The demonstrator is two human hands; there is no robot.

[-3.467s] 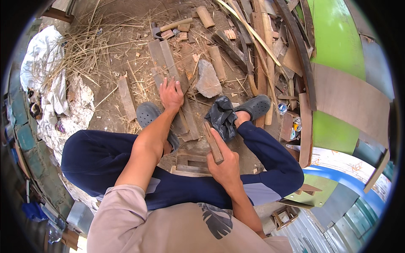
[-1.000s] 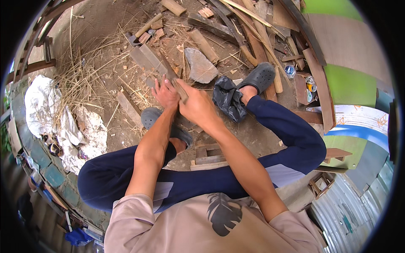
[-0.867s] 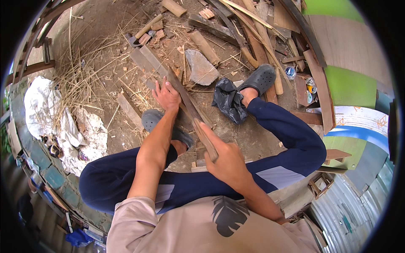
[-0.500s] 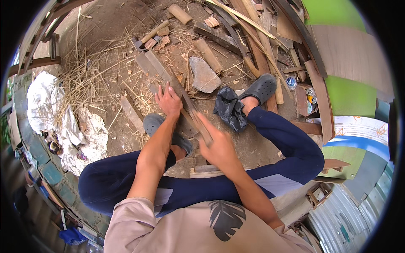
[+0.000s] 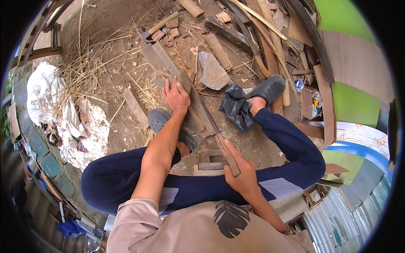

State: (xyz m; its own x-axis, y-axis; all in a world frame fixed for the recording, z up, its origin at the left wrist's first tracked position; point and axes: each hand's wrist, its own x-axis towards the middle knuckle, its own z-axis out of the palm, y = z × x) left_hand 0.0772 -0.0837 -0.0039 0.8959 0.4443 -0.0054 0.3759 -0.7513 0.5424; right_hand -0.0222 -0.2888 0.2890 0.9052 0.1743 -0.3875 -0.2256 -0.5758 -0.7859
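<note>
Bare ground (image 5: 119, 145) is strewn with dry straw (image 5: 95, 59), wood chips and offcuts, and a flat grey stone (image 5: 213, 71) is set near its middle. To the left of the stone, long boards (image 5: 168, 59) are laid slantwise, side by side. Against these boards the left hand (image 5: 176, 99) is placed palm down, its fingers spread; nothing is gripped by it. Below the stone, on the side nearer the person, a long-bladed tool (image 5: 226, 155) is held by its wooden handle in the right hand (image 5: 244, 173), around which the fingers are closed. Its dark blade is pointed up and to the left, along the boards, toward the left hand; whether the wood is touched by the blade cannot be told.

Below and to the right of the stone, a crumpled black bag (image 5: 237, 107) is seen against the person's right shoe (image 5: 272, 90). The left shoe (image 5: 159, 120) is planted below and to the left of the stone. Just beside the stone's upper right edge, a short log (image 5: 218, 51) is seen. Farther right of it, poles and planks (image 5: 270, 46) are heaped, and far to its left a white sheet (image 5: 44, 95) is spread.
</note>
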